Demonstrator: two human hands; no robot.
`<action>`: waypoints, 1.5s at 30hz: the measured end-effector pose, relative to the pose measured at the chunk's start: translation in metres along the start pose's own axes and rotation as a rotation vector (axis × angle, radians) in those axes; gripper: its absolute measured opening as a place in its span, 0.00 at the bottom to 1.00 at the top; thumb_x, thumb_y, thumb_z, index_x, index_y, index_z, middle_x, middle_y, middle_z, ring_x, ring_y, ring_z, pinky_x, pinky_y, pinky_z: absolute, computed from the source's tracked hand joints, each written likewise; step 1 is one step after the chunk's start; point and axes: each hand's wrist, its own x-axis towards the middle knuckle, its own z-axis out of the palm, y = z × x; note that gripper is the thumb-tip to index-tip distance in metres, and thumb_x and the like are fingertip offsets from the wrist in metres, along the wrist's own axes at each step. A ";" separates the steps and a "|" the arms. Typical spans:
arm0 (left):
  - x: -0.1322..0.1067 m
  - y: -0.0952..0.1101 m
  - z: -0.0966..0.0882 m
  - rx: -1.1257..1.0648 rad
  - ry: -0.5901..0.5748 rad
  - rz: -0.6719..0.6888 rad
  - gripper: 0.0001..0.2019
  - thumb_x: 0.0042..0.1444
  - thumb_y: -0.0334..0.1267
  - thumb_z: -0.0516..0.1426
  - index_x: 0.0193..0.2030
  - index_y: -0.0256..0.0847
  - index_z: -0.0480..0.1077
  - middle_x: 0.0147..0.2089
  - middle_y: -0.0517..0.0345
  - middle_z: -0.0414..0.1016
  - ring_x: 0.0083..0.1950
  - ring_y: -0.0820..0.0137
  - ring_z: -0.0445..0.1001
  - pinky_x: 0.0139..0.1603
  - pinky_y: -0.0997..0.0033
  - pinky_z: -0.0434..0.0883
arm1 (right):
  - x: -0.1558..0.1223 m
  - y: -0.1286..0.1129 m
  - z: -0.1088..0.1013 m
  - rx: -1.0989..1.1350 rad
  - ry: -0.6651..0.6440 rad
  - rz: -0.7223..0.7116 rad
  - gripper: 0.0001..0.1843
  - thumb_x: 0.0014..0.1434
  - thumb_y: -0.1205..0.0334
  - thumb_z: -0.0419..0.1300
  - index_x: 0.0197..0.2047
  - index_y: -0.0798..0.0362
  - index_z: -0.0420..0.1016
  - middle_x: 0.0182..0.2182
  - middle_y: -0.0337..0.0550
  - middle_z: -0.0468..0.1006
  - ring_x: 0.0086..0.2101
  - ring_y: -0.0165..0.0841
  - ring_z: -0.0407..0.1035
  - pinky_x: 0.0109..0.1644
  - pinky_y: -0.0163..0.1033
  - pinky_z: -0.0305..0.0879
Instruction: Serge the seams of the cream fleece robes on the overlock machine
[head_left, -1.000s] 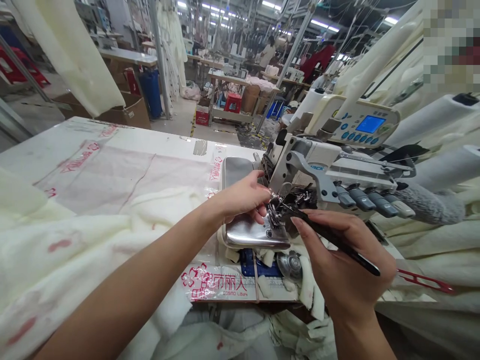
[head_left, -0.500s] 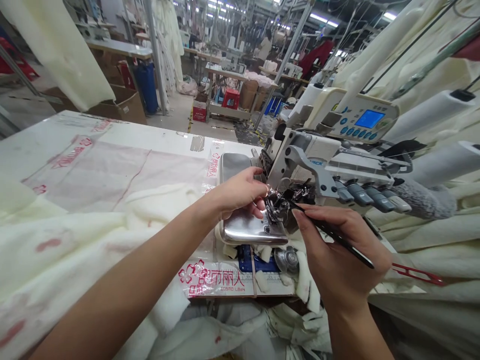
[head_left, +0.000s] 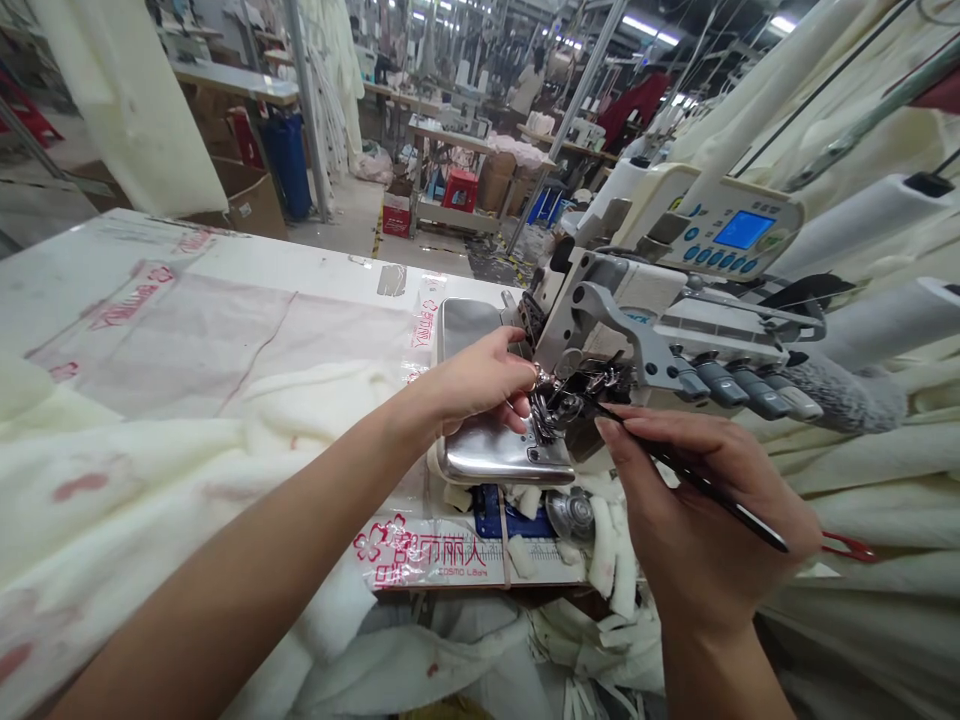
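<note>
An overlock sewing machine (head_left: 600,290) stands before me, its looper area (head_left: 592,385) exposed. My right hand (head_left: 712,500) grips black tweezers (head_left: 716,495), whose tips reach in among the metal parts. A red looped handle (head_left: 847,546) shows behind that hand; whether the hand holds it I cannot tell. From the left, my left hand (head_left: 491,378) reaches over the shiny metal plate (head_left: 480,455) to the presser foot area. Its thumb and forefinger pinch together there, and what lies between them is too small to make out.
Cream fabric (head_left: 300,450) is heaped on the white table (head_left: 315,265) at left. Fabric scraps (head_left: 604,550) lie by a ruler strip (head_left: 525,552) below the machine. Large thread cones (head_left: 862,230) and a control panel (head_left: 739,235) stand at right. Other sewing stations (head_left: 450,135) fill the background.
My right hand and the tweezers have shifted slightly to the right, the tips drawing back a little. My left hand keeps its place at the presser foot. The view has tilted slightly.
</note>
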 end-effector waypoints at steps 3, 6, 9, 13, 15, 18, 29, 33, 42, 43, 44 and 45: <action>0.000 0.000 0.000 0.012 0.006 0.000 0.32 0.55 0.25 0.50 0.67 0.35 0.44 0.19 0.67 0.63 0.16 0.76 0.64 0.19 0.76 0.65 | 0.000 0.002 0.004 -0.008 0.019 -0.010 0.16 0.48 0.78 0.64 0.35 0.46 0.72 0.32 0.37 0.77 0.35 0.34 0.72 0.42 0.41 0.68; 0.000 0.000 0.001 0.021 0.014 -0.002 0.32 0.55 0.24 0.49 0.66 0.35 0.44 0.20 0.67 0.63 0.15 0.77 0.63 0.19 0.76 0.65 | 0.000 0.005 0.008 0.000 0.020 -0.027 0.14 0.49 0.77 0.64 0.34 0.47 0.72 0.31 0.38 0.77 0.35 0.34 0.72 0.42 0.42 0.68; 0.000 0.001 0.000 0.042 0.005 -0.003 0.33 0.55 0.24 0.49 0.67 0.35 0.44 0.20 0.67 0.64 0.16 0.76 0.64 0.20 0.76 0.65 | 0.000 0.006 0.012 0.003 0.036 -0.049 0.13 0.49 0.76 0.64 0.33 0.48 0.73 0.30 0.38 0.77 0.34 0.34 0.72 0.41 0.41 0.69; 0.000 0.001 -0.002 0.090 -0.032 -0.003 0.34 0.54 0.24 0.49 0.67 0.37 0.42 0.20 0.66 0.65 0.18 0.75 0.66 0.22 0.76 0.67 | 0.001 0.003 0.011 0.039 0.129 -0.093 0.13 0.46 0.78 0.66 0.32 0.52 0.73 0.29 0.39 0.77 0.33 0.34 0.73 0.38 0.40 0.70; 0.001 0.000 -0.002 0.094 -0.031 0.003 0.34 0.55 0.25 0.50 0.67 0.37 0.42 0.20 0.67 0.64 0.18 0.75 0.66 0.22 0.77 0.66 | -0.001 0.001 0.009 0.022 0.142 -0.114 0.15 0.44 0.81 0.66 0.32 0.53 0.73 0.30 0.41 0.78 0.33 0.35 0.73 0.38 0.41 0.71; 0.002 -0.002 -0.002 0.099 -0.033 0.019 0.33 0.56 0.28 0.51 0.67 0.36 0.41 0.20 0.67 0.63 0.17 0.75 0.66 0.21 0.76 0.66 | -0.008 0.004 0.007 0.006 0.091 -0.171 0.16 0.43 0.82 0.66 0.32 0.54 0.73 0.31 0.42 0.79 0.32 0.34 0.74 0.37 0.40 0.72; 0.001 -0.003 0.002 0.108 -0.011 0.053 0.34 0.53 0.23 0.49 0.67 0.36 0.43 0.24 0.66 0.65 0.16 0.78 0.65 0.19 0.78 0.65 | -0.015 0.021 0.019 -0.087 0.093 -0.292 0.14 0.45 0.79 0.67 0.32 0.55 0.72 0.32 0.44 0.80 0.33 0.33 0.75 0.38 0.37 0.73; 0.002 -0.003 0.003 0.101 0.002 0.053 0.34 0.53 0.22 0.48 0.67 0.36 0.43 0.23 0.67 0.63 0.16 0.78 0.65 0.18 0.79 0.65 | -0.015 0.021 0.020 -0.041 0.096 -0.212 0.12 0.48 0.78 0.65 0.32 0.53 0.72 0.31 0.41 0.79 0.33 0.33 0.75 0.38 0.38 0.72; 0.002 -0.004 0.002 0.110 -0.002 0.050 0.35 0.52 0.22 0.48 0.67 0.36 0.42 0.22 0.68 0.63 0.17 0.78 0.66 0.20 0.79 0.68 | -0.013 0.020 0.021 0.100 0.146 -0.085 0.11 0.47 0.78 0.65 0.31 0.53 0.73 0.30 0.40 0.79 0.32 0.33 0.74 0.38 0.40 0.72; 0.002 -0.004 0.002 0.110 -0.003 0.048 0.35 0.52 0.22 0.48 0.67 0.37 0.42 0.22 0.68 0.63 0.17 0.78 0.66 0.20 0.79 0.68 | -0.013 0.020 0.020 0.102 0.159 -0.083 0.12 0.47 0.79 0.65 0.30 0.53 0.73 0.29 0.40 0.79 0.32 0.33 0.74 0.38 0.40 0.71; 0.002 -0.004 0.002 0.112 -0.004 0.049 0.35 0.52 0.22 0.48 0.67 0.37 0.42 0.22 0.68 0.63 0.17 0.78 0.66 0.20 0.79 0.68 | -0.014 0.019 0.019 0.100 0.171 -0.083 0.12 0.47 0.79 0.65 0.30 0.53 0.73 0.29 0.39 0.79 0.32 0.32 0.74 0.37 0.40 0.71; 0.002 -0.004 0.002 0.115 -0.006 0.051 0.35 0.52 0.22 0.49 0.67 0.37 0.42 0.22 0.68 0.63 0.17 0.78 0.66 0.20 0.79 0.67 | -0.014 0.019 0.019 0.098 0.182 -0.086 0.12 0.47 0.79 0.65 0.30 0.53 0.73 0.29 0.39 0.79 0.31 0.32 0.74 0.37 0.40 0.71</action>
